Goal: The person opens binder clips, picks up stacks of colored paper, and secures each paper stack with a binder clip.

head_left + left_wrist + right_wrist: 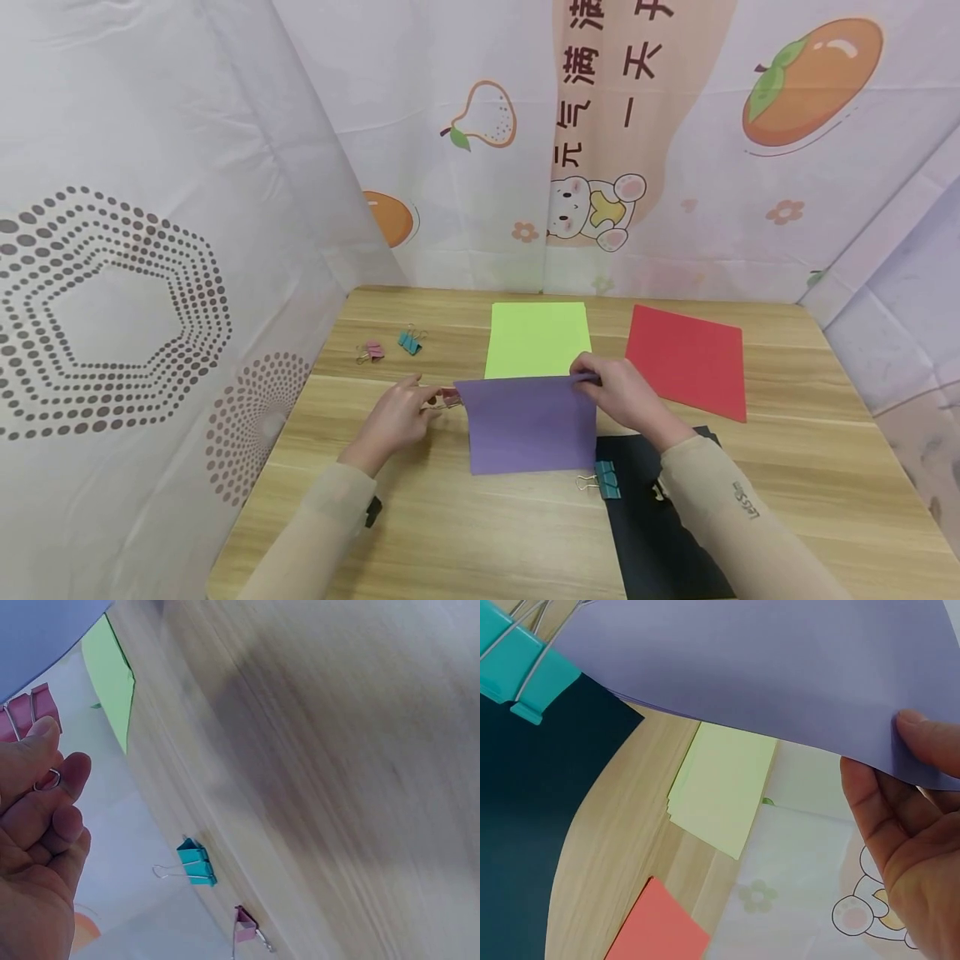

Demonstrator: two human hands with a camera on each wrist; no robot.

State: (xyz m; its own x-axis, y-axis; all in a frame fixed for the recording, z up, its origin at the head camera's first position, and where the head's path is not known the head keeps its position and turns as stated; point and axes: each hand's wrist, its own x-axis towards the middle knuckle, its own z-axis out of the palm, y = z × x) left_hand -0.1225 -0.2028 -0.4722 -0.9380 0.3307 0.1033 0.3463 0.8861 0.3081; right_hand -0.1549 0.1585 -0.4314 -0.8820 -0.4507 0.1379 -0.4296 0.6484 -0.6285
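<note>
Purple paper [532, 429] is held up ctr-frame, R hand [618, 392] grip pinching its upper R corner; L hand [397, 421] grip clamped on a pink clip [451, 397] at its upper L edge, can't tell if it bites. Best, I'd say: edges flush, clip square, R hand steady. Count: 1 purple stack (sheets n/a), 1 green paper stack [538, 337] upper ctr, 1 red paper [690, 358] R, 1 black paper stack [637, 542] lower R w/ 1 teal clip [608, 481]; bench [480, 542] upper L: 1 spare pink clip [373, 351], 1 spare teal clip [409, 342].

Back curtain [487, 192], upper centre of frame: dark characters [581, 65] read 元气满满 and 一天, a further character cut by the top edge. Right sleeve [731, 504], lower right: small lettering [746, 500], not reliably legible.
</note>
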